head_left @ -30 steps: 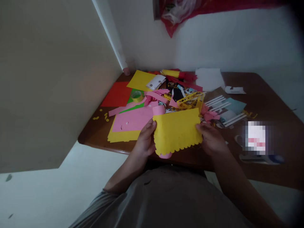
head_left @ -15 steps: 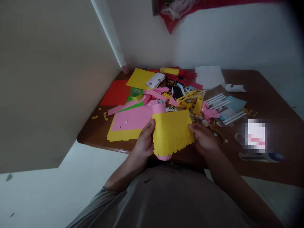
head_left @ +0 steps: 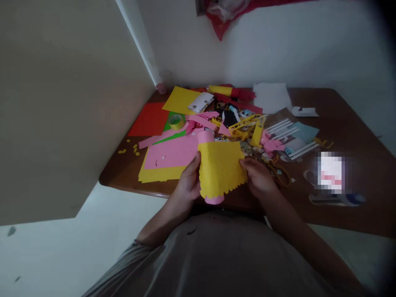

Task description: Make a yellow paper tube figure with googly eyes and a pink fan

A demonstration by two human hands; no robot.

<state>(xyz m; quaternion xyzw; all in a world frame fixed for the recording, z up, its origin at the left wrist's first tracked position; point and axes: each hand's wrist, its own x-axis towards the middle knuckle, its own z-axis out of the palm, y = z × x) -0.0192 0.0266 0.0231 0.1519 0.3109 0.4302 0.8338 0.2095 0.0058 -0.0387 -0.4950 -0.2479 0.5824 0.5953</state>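
Note:
A sheet of yellow paper (head_left: 221, 167) with scalloped edges lies curved around a pink paper tube (head_left: 206, 137), whose two ends show above and below it. My left hand (head_left: 191, 177) is closed around the tube and the paper's left edge, thumb in front. The right edge of the yellow paper is pinched between the thumb and fingers of my right hand (head_left: 258, 175). Both hands are above the table's front edge, close to my body. The fingers behind the paper are hidden.
On the brown table (head_left: 346, 140) sit pink paper (head_left: 173, 154), a roll of tape (head_left: 176, 122), red paper (head_left: 147, 119), a white sheet (head_left: 272, 98) and a heap of paper scraps (head_left: 244, 128). A blurred-out item (head_left: 331, 171) lies at the right. A wall panel (head_left: 62, 103) rises at the left.
My right hand has moved left toward my left hand, bringing the yellow paper's right edge closer to the tube. My left hand keeps its hold.

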